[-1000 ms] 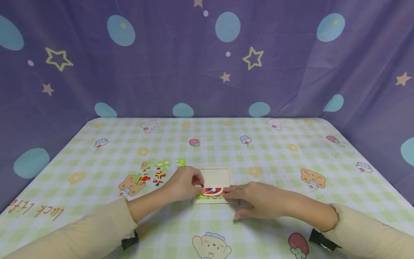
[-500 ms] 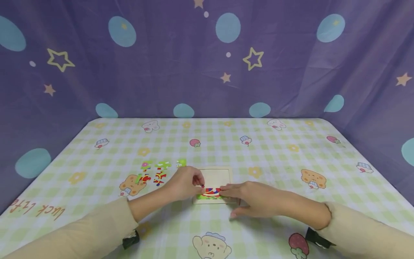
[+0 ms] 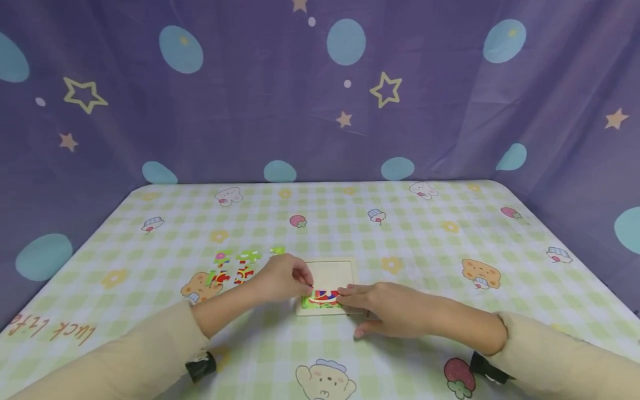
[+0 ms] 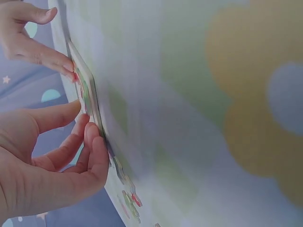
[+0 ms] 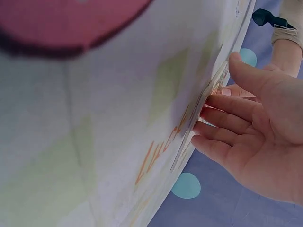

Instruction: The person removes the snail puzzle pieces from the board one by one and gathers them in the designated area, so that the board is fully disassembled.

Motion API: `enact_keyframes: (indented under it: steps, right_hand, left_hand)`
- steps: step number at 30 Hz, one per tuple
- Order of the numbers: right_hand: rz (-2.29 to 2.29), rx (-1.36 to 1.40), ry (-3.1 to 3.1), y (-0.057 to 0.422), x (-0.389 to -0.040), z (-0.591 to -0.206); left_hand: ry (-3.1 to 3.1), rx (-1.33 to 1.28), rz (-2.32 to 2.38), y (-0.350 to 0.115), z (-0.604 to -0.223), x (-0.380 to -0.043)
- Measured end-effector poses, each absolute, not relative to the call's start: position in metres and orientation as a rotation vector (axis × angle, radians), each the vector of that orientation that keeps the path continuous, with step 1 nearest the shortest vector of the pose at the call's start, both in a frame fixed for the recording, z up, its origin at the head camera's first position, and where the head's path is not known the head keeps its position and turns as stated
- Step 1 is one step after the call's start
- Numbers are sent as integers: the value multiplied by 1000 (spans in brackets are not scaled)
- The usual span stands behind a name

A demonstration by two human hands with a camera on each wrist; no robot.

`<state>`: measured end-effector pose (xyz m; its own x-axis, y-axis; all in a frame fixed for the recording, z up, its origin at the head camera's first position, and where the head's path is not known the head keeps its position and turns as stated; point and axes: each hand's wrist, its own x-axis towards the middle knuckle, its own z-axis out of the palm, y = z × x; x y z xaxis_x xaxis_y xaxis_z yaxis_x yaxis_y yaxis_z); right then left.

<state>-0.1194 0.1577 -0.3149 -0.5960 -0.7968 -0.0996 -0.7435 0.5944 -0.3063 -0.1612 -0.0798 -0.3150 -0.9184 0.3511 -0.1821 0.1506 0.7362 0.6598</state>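
A shallow wooden puzzle tray (image 3: 330, 273) lies in the middle of the table. Joined jigsaw pieces (image 3: 326, 298), red, blue and green, fill its near part, while the far part shows bare wood. My left hand (image 3: 284, 279) is at the tray's left side, thumb and forefinger pinching a puzzle piece at the row's left end; the fingers mostly hide that piece. From the right, my right hand (image 3: 392, 306) rests straight fingertips on the placed pieces. In the right wrist view those extended fingers (image 5: 222, 124) touch the tray's surface, thumb held apart.
Several loose puzzle pieces (image 3: 244, 273) in red, green and yellow lie left of the tray, beyond my left forearm. A green piece (image 3: 277, 250) sits just behind my left hand. The checked tablecloth (image 3: 425, 233) reaches back to a purple curtain (image 3: 425, 128).
The right hand's fingertips have slid slightly left over the placed pieces. My left hand has stayed at the tray's left side. The head view has shifted a little.
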Motion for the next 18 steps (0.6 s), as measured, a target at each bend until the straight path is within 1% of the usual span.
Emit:
enact_keyframes:
  steps: [18]
  right_hand:
    - [-337, -1277, 2593, 156, -119, -312]
  left_hand:
    - [2624, 384, 1066, -87, -312, -155]
